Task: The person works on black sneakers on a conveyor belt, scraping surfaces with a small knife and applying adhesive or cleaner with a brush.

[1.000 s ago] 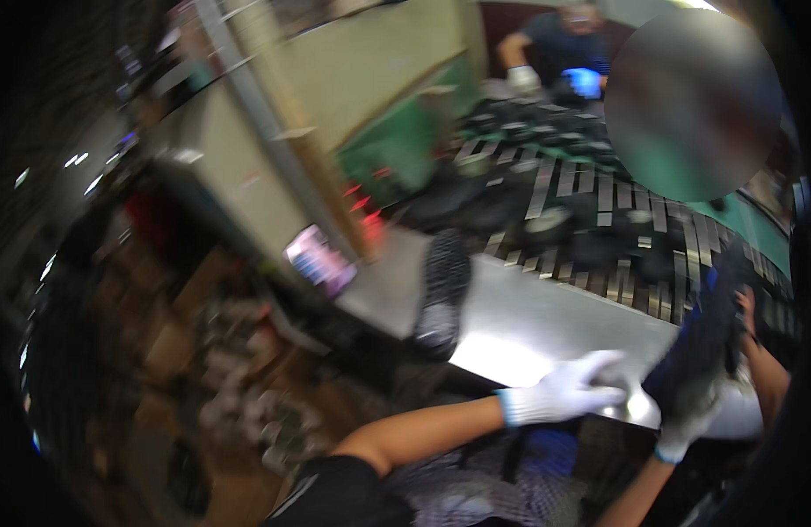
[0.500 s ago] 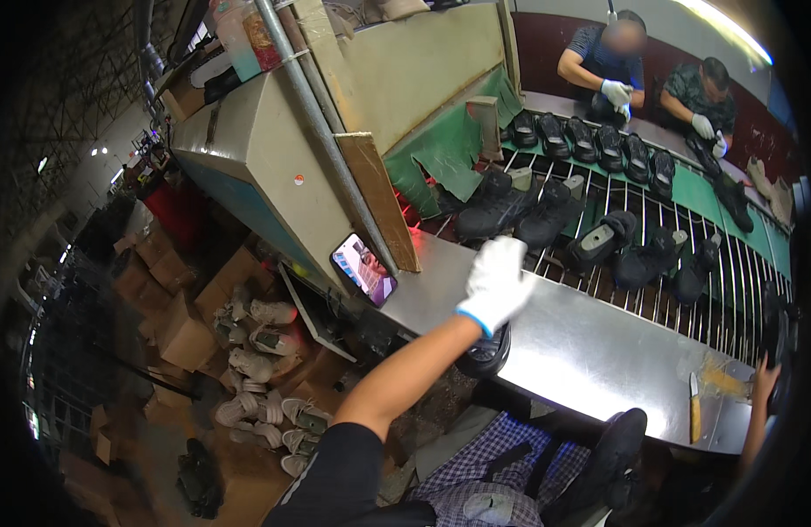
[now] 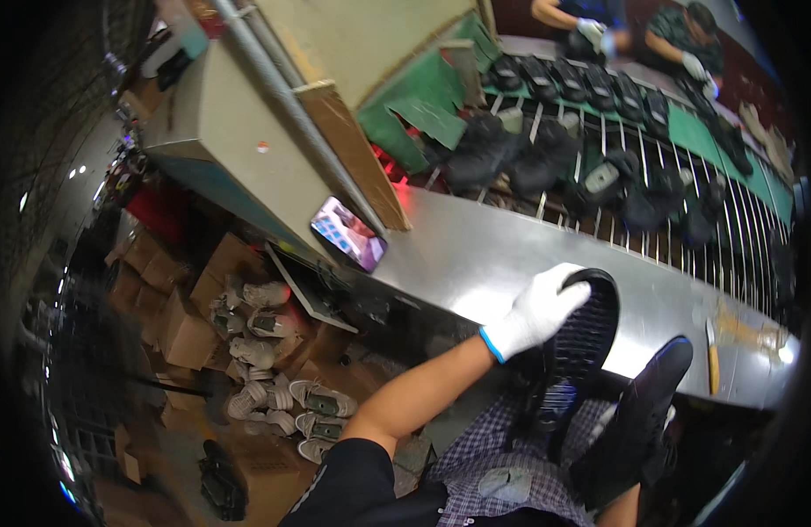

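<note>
My left hand (image 3: 539,309), in a white glove with a blue cuff, grips the toe end of a black shoe (image 3: 583,344). That shoe is turned sole-up over my lap, at the near edge of the steel table (image 3: 476,255). A second black shoe (image 3: 641,420) stands on end just to its right. My right hand (image 3: 603,422) is almost wholly hidden behind this second shoe and appears to hold it from below. Only a sliver of its white glove and a bit of forearm show.
A phone (image 3: 348,233) with a lit screen leans at the table's left end. Beyond the table, a rod conveyor (image 3: 599,176) carries several black shoes. A yellow-handled tool (image 3: 711,353) lies at the right. Cardboard boxes (image 3: 181,307) and pale shoes (image 3: 274,386) cover the floor at left. Two gloved people (image 3: 634,35) work at the far side.
My left hand has drawn back from over the table toward my lap and now grips the sole-up black shoe. The second shoe has come up at the lower right.
</note>
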The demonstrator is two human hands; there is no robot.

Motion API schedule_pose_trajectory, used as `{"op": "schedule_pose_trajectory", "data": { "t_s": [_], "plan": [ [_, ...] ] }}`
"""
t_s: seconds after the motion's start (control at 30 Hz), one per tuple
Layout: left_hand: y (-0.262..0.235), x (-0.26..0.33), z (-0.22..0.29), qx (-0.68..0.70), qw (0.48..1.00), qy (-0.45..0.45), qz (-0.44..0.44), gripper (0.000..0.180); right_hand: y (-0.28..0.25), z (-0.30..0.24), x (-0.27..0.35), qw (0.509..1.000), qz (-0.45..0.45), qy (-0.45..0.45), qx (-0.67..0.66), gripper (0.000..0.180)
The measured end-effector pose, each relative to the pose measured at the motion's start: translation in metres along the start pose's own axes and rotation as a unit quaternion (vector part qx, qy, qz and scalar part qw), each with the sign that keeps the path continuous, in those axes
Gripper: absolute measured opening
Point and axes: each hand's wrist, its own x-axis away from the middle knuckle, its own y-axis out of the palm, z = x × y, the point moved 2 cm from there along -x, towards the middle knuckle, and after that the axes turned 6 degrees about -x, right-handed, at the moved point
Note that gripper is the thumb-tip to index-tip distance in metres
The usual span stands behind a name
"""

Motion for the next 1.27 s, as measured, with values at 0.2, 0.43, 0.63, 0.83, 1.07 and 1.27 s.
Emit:
{"op": "schedule_pose_trajectory", "data": {
  "t_s": [0.2, 0.43, 0.63, 0.83, 1.07, 1.27],
  "plan": [
    [0.094, 0.082, -0.021, -0.094, 0.992, 0.009, -0.079, 0.050, -0.040, 0.015, 0.033, 0.996, -0.044, 0.036, -0.068, 0.055],
    [0.096, 0.078, -0.015, 0.025, 0.979, 0.113, -0.168, 0.085, -0.058, 0.003, 0.046, 0.995, -0.086, 0.011, 0.038, 0.066],
    [0.095, 0.086, 0.007, -0.044, 0.967, 0.173, -0.183, 0.113, -0.059, 0.014, 0.046, 0.993, -0.081, 0.012, 0.083, 0.075],
    [0.086, 0.092, 0.007, -0.052, 0.970, 0.156, -0.177, 0.107, -0.039, 0.008, 0.045, 0.990, -0.110, 0.020, 0.090, 0.081],
    [0.076, 0.097, 0.004, -0.070, 0.972, 0.163, -0.153, 0.102, -0.033, 0.012, 0.040, 0.987, -0.131, 0.007, 0.093, 0.080],
    [0.069, 0.095, 0.001, -0.045, 0.974, 0.160, -0.153, 0.094, -0.013, 0.000, 0.042, 0.982, -0.144, -0.031, 0.118, 0.084]
  ]
}}
